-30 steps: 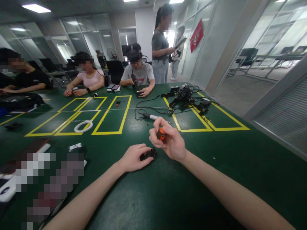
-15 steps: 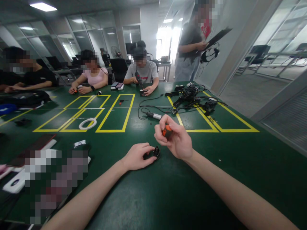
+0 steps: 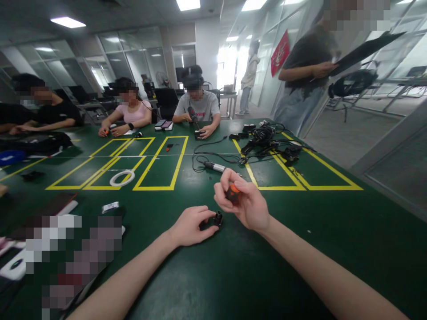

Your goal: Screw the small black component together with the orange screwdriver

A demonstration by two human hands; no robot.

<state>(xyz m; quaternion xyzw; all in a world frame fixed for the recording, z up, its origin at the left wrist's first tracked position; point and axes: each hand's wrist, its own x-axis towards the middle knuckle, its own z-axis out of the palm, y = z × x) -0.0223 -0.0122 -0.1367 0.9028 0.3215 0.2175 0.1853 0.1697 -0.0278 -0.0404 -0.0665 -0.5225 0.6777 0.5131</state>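
Observation:
My left hand (image 3: 191,226) rests on the green table (image 3: 233,275), its fingers closed round a small black part (image 3: 216,218) with a short cylinder sticking up. Just above and to the right of it, my right hand (image 3: 245,204) is closed round a small screwdriver with an orange and black handle (image 3: 232,192), held upright over the black part. I cannot see the tool's tip.
A silver-tipped tool with a black cable (image 3: 215,167) lies beyond my hands. A tangle of black cables and devices (image 3: 267,140) sits at the far right. A white ring (image 3: 122,177) lies inside yellow tape boxes. Three people sit at the far side; a person (image 3: 307,75) stands at the right.
The view shifted a little and the standing person came nearer along the right side. My right hand turned slightly on the screwdriver handle; my left hand stayed on the black part.

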